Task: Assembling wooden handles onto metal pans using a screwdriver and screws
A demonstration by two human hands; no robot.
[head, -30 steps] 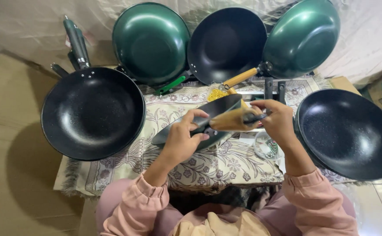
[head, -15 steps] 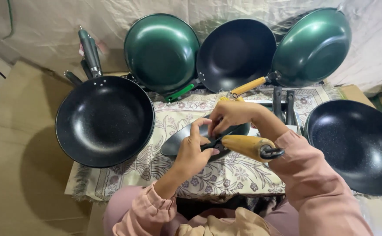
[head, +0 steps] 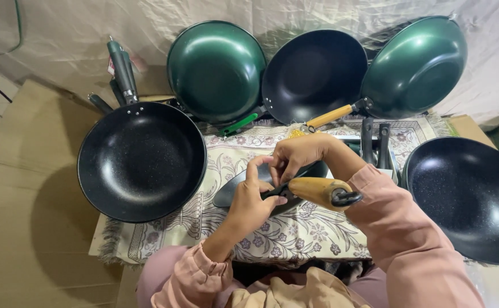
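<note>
Over patterned cloth (head: 295, 239), both hands, left (head: 252, 199) and right (head: 298, 155), seemingly grip the wooden-handled pan (head: 318, 191) between them.

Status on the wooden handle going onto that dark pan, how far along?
Done: several finished pans stand around, such as the black pan at left, handle on. In hand: left hand grips the dark bracket by the wooden handle; right hand pinches at the joint over the dark pan. Left: whether the handle is fastened can't be told.
</note>
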